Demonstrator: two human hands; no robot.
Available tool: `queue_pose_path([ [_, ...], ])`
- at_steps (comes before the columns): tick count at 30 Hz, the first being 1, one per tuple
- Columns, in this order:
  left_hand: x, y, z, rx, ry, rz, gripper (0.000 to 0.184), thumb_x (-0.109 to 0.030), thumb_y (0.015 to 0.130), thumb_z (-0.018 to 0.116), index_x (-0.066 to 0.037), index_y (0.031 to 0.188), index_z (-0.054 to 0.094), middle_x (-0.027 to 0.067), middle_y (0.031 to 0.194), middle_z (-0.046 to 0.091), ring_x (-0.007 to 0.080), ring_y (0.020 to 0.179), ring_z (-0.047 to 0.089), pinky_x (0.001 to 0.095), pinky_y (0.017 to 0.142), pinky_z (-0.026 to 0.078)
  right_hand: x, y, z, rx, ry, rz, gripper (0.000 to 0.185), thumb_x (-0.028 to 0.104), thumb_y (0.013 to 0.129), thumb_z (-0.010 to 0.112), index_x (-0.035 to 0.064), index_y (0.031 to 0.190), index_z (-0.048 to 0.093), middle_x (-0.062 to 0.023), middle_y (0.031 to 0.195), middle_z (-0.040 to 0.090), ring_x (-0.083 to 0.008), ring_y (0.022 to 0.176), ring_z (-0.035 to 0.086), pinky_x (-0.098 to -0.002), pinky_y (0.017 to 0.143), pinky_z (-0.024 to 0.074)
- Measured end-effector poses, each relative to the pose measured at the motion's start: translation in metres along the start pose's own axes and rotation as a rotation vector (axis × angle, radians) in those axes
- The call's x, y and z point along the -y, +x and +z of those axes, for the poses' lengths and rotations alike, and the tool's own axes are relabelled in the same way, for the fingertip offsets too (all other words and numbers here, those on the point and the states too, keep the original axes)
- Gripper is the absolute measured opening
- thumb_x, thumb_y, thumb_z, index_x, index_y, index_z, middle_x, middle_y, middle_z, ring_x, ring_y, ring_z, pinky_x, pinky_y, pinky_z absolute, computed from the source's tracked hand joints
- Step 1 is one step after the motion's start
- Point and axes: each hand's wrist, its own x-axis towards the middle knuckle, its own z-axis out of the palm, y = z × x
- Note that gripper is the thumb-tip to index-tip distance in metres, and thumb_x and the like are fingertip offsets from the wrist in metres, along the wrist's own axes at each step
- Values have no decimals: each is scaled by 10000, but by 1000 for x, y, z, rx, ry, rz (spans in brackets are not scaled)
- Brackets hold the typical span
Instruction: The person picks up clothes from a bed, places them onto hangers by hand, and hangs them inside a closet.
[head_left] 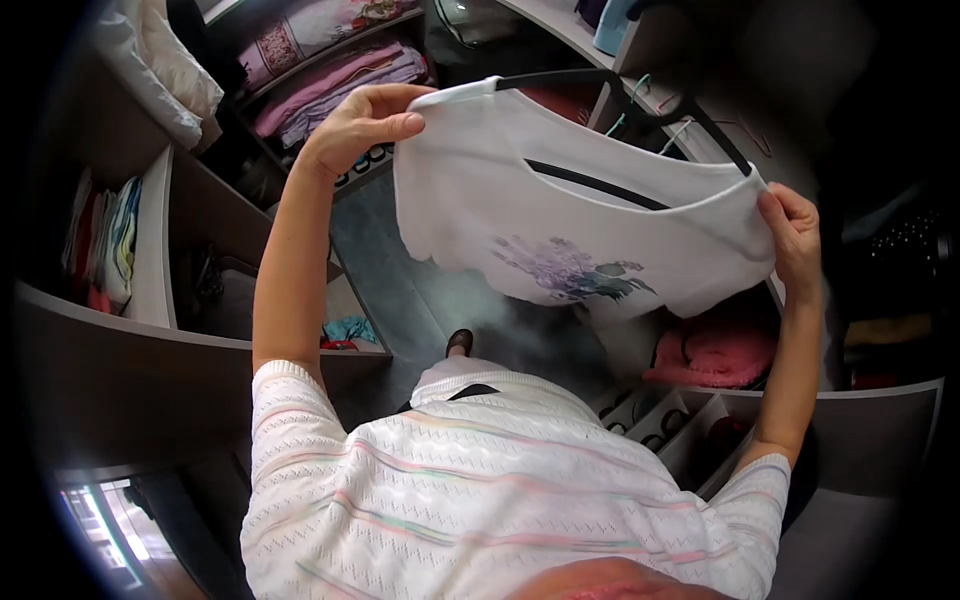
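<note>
A white T-shirt (460,190) with a purple and green flower print hangs on a black hanger (712,130) in front of me. My left hand (365,125) pinches the shirt's left shoulder between thumb and fingers. At the other shoulder, my right hand (793,232) is closed on the fabric near the hanger's end. The neckline droops open, and the hanger's black lower bar shows through it. The shirt is stretched out between both hands at about chest height, tilted down towards the right.
Shelves with folded clothes (340,95) stand at the back left. Upright folded garments (105,240) fill a compartment at left. Thin coloured hangers (640,100) lie on the right-hand shelf. A pink fabric item (715,352) sits below, beside a divided drawer (665,425) holding dark rolled items.
</note>
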Motion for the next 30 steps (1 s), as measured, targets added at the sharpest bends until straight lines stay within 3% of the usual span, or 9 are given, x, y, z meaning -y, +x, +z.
queue_pose_path([
  [5, 20, -3, -17, 55, -33, -61, 380, -247, 686, 740, -14, 965, 627, 49, 861, 623, 132, 800, 575, 267, 791, 437, -5, -9, -4, -55, 19, 1, 231, 216, 840, 600, 49, 686, 558, 99, 617, 427, 6, 573, 355, -159, 505, 263],
  [8, 23, -1, -20, -29, -114, -70, 253, -169, 714, 716, -16, 900, 637, 33, 805, 622, 120, 739, 575, 250, 744, 445, -4, -13, -5, -92, 24, 18, 230, 229, 835, 607, 43, 704, 572, 92, 633, 451, 2, 583, 377, -151, 522, 284],
  [12, -1, 4, -13, -102, -315, 56, 193, -114, 719, 707, -18, 872, 641, 32, 776, 626, 117, 705, 580, 252, 691, 470, -7, -19, -15, 3, 64, 92, 235, 236, 834, 607, 35, 716, 581, 81, 653, 471, -5, 594, 395, -153, 539, 303],
  [16, -21, 12, -4, -14, -308, 105, 181, -104, 742, 687, -25, 893, 626, 35, 807, 623, 105, 723, 588, 234, 692, 481, -18, -29, -8, 38, 141, 128, 243, 236, 837, 603, 30, 712, 574, 77, 655, 471, -12, 595, 398, -156, 539, 306],
  [23, -44, 11, 24, 22, 405, 87, 252, -140, 742, 668, 3, 945, 620, -14, 822, 542, 79, 757, 480, 217, 693, 394, -16, -37, 12, 16, -26, 26, 226, 201, 847, 580, 25, 706, 580, 78, 624, 447, -20, 584, 362, -187, 509, 290],
  [26, -47, 17, 52, 7, 494, 256, 264, -131, 722, 690, 21, 925, 615, -25, 737, 459, 82, 707, 442, 198, 648, 357, -8, -34, 15, 2, 66, 2, 243, 216, 846, 585, 20, 703, 591, 80, 627, 452, -20, 578, 369, -192, 499, 299],
  [30, -30, 23, 44, 1, 431, 176, 186, -96, 740, 676, 35, 857, 613, -33, 681, 418, 62, 650, 391, 196, 584, 312, -4, -27, 14, 71, 127, 27, 293, 298, 855, 566, 25, 760, 614, 61, 652, 518, -21, 583, 429, -181, 510, 343],
])
